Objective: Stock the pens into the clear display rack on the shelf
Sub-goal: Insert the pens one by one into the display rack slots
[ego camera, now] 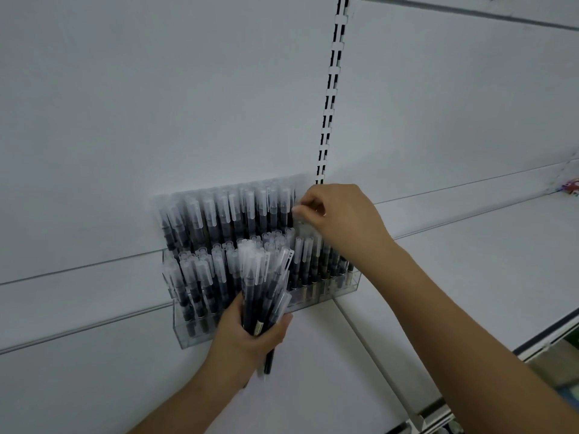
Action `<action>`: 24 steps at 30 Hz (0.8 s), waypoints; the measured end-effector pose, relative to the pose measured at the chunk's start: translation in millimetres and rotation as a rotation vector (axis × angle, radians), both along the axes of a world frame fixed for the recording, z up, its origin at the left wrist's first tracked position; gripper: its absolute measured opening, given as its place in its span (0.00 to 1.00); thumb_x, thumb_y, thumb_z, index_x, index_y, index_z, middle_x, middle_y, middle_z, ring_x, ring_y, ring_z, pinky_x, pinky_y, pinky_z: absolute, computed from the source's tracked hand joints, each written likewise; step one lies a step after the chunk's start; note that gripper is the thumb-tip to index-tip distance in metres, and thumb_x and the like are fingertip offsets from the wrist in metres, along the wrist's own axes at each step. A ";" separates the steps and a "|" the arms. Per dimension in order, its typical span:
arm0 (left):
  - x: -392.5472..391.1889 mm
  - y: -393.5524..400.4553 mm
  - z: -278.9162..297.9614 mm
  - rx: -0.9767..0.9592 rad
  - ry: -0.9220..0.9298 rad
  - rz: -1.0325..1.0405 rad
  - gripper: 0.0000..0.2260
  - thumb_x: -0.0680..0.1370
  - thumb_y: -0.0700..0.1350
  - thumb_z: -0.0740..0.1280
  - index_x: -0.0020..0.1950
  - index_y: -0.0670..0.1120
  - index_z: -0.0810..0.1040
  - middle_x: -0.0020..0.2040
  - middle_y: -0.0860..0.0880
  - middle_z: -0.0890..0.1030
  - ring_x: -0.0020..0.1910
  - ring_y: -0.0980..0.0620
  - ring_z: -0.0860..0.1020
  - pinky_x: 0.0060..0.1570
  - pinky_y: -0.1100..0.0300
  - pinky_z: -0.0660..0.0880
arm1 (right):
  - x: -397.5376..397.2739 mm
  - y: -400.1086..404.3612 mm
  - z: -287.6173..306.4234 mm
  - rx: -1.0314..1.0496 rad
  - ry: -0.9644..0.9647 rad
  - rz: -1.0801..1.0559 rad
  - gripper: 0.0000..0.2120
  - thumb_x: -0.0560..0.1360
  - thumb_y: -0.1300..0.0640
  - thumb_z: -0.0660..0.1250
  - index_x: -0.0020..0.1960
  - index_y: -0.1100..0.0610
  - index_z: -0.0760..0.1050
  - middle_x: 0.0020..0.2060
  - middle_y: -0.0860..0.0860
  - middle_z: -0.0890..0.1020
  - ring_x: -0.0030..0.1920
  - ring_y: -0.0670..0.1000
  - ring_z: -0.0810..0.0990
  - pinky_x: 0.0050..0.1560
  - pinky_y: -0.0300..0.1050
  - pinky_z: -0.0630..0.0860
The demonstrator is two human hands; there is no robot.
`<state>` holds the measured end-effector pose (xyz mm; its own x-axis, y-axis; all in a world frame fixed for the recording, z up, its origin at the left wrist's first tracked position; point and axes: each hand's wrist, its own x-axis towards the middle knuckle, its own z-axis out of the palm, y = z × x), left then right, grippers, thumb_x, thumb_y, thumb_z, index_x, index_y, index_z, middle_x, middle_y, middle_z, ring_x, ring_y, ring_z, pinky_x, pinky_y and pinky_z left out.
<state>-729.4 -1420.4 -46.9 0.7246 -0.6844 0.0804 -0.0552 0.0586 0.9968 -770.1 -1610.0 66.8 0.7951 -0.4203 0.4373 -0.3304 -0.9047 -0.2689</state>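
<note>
Standing on the white shelf [470,277] against the back panel, the clear display rack [313,297] serves as the landmark for everything else. Its tiers are packed with upright pens [219,214], dark barrels topped by frosted caps, the rear row rising above the front rows.

Directly in front of the rack, at its middle, the left hand [250,336] grips a bundle of pens [266,286], fingers and thumb curled round the barrels, caps pointing up and overlapping the rack's front rows.

At the rack's upper right corner, the right hand [341,214] pinches the capped top of a single pen [300,223] between thumb and fingertips. That pen stands at the right end of the rear row; whether its tip sits in a slot cannot be told.

Above the rack's right end, a slotted upright [332,89] runs up the panel. Far right of the rack, a small red and white item [571,187] lies on the shelf, too blurred to identify.
</note>
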 end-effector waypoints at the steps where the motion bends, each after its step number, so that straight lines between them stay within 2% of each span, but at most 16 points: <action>1: 0.3 0.3 -0.4 -0.001 -0.008 -0.006 0.10 0.71 0.34 0.73 0.49 0.41 0.76 0.30 0.53 0.81 0.30 0.58 0.78 0.31 0.68 0.74 | -8.1 6.7 0.8 0.005 -0.089 -0.008 0.12 0.79 0.45 0.64 0.48 0.52 0.81 0.39 0.45 0.83 0.41 0.46 0.80 0.46 0.48 0.79; 4: 1.3 1.0 -2.3 -0.004 -0.014 -0.020 0.09 0.71 0.35 0.73 0.48 0.42 0.76 0.30 0.53 0.80 0.30 0.60 0.78 0.30 0.69 0.74 | -38.9 33.9 -3.2 0.172 -0.301 0.003 0.12 0.79 0.46 0.64 0.43 0.51 0.80 0.34 0.43 0.80 0.36 0.43 0.78 0.41 0.42 0.77; 6: 1.9 1.4 -2.5 -0.009 -0.019 -0.036 0.08 0.72 0.35 0.72 0.49 0.40 0.76 0.30 0.52 0.80 0.29 0.59 0.78 0.29 0.69 0.73 | -54.0 51.4 -16.0 0.366 -0.278 0.048 0.12 0.76 0.44 0.66 0.42 0.50 0.80 0.31 0.42 0.80 0.33 0.41 0.77 0.37 0.34 0.74; 9: 4.3 1.9 -3.4 -0.014 -0.060 -0.052 0.11 0.72 0.43 0.72 0.47 0.38 0.76 0.30 0.48 0.80 0.29 0.55 0.78 0.30 0.67 0.74 | -57.3 63.7 -44.8 0.591 -0.209 0.112 0.07 0.73 0.46 0.72 0.42 0.49 0.81 0.33 0.42 0.82 0.35 0.39 0.79 0.37 0.31 0.72; 11: 6.1 2.4 -4.9 -0.008 -0.053 -0.061 0.16 0.71 0.50 0.74 0.47 0.39 0.76 0.32 0.47 0.81 0.31 0.52 0.79 0.33 0.65 0.75 | -54.8 65.5 -58.1 0.710 -0.210 0.140 0.06 0.72 0.49 0.75 0.44 0.49 0.81 0.35 0.43 0.83 0.37 0.41 0.81 0.40 0.34 0.77; 13: 7.2 2.6 -6.9 0.000 -0.030 -0.061 0.20 0.69 0.54 0.75 0.48 0.40 0.76 0.33 0.46 0.81 0.32 0.51 0.80 0.35 0.63 0.76 | -53.6 64.6 -64.3 0.816 -0.231 0.154 0.05 0.72 0.51 0.75 0.44 0.50 0.80 0.35 0.46 0.84 0.37 0.45 0.84 0.44 0.46 0.82; 15: 7.5 2.2 -7.3 0.005 -0.019 -0.060 0.20 0.70 0.54 0.75 0.48 0.39 0.76 0.33 0.45 0.82 0.33 0.50 0.80 0.35 0.61 0.76 | -54.1 64.4 -66.4 0.845 -0.248 0.158 0.04 0.73 0.52 0.75 0.43 0.50 0.80 0.36 0.48 0.84 0.39 0.49 0.85 0.46 0.51 0.82; 19: 7.3 0.8 -6.4 -0.014 0.008 -0.070 0.17 0.70 0.49 0.71 0.48 0.36 0.76 0.33 0.45 0.81 0.32 0.50 0.79 0.34 0.61 0.75 | -58.4 60.1 -61.3 0.828 -0.359 0.100 0.03 0.74 0.54 0.73 0.42 0.50 0.80 0.35 0.48 0.83 0.37 0.48 0.82 0.40 0.41 0.78; 22: 5.2 0.6 -5.1 -0.035 0.026 -0.071 0.18 0.69 0.49 0.70 0.48 0.35 0.76 0.33 0.45 0.81 0.31 0.51 0.79 0.36 0.62 0.75 | -62.1 52.3 -46.9 0.847 -0.496 0.057 0.04 0.74 0.54 0.72 0.44 0.53 0.79 0.37 0.52 0.84 0.39 0.52 0.84 0.43 0.45 0.81; 24: 4.3 0.8 -4.6 -0.037 0.048 -0.063 0.18 0.69 0.49 0.71 0.48 0.35 0.76 0.33 0.46 0.81 0.32 0.51 0.79 0.36 0.62 0.76 | -65.0 46.3 -33.0 0.833 -0.581 0.054 0.04 0.75 0.55 0.71 0.44 0.56 0.79 0.37 0.53 0.84 0.38 0.49 0.84 0.40 0.39 0.78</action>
<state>-725.1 -1419.6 -51.5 0.6837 -0.7261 0.0731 -0.0028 0.0976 0.9952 -835.1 -1563.7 33.8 0.5799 -0.7373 0.3465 0.0875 -0.3665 -0.9263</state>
